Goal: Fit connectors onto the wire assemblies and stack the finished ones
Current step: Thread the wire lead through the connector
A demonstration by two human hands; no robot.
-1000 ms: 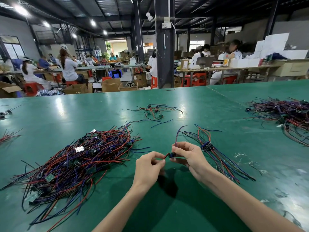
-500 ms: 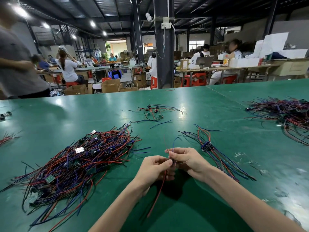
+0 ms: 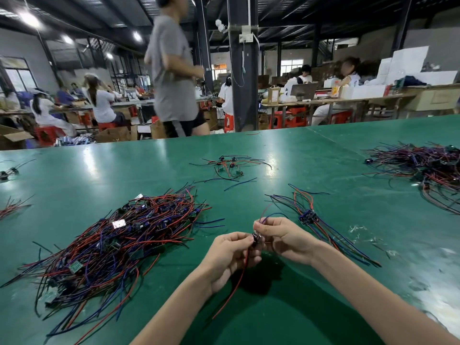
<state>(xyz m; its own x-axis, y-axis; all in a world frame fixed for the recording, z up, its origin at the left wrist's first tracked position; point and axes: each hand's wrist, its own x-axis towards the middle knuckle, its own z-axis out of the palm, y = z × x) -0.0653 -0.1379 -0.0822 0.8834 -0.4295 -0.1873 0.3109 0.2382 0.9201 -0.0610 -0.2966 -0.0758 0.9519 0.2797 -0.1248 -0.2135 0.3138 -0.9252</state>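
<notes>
Hall: workers are sitting at benches far back under a dark roof, a dark pillar (image 3: 242, 63) is rising behind the table, and a blurred person in a grey shirt (image 3: 171, 70) is standing just past its far edge.
Table (image 3: 311, 150): its glossy green top is filling the lower half of the view and reflecting the ceiling lamps.
Left heap (image 3: 119, 240): red, blue and black wires with small boards are lying tangled, left of the hands.
Right heap (image 3: 428, 170): a second tangle is lying at the far right edge, well apart from the hands.
Side bundle (image 3: 308, 216): wires are lying roughly lined up, their dark plugs stacked together, just beside the right hand.
Far cluster (image 3: 231, 165): a few loose wires are lying near the middle of the table.
Left hand (image 3: 231, 255): its curled fingers are pinching the connector from the left.
Right hand (image 3: 286, 236): it is gripping the same piece from the right, so both hands are meeting over the table.
Red wire (image 3: 236, 282): it is hanging from the pinch down towards the person.
Blue wire (image 3: 271, 215): it is looping up above the right hand.
Connector (image 3: 256, 239): this small dark piece is sitting between the fingertips, mostly hidden.
</notes>
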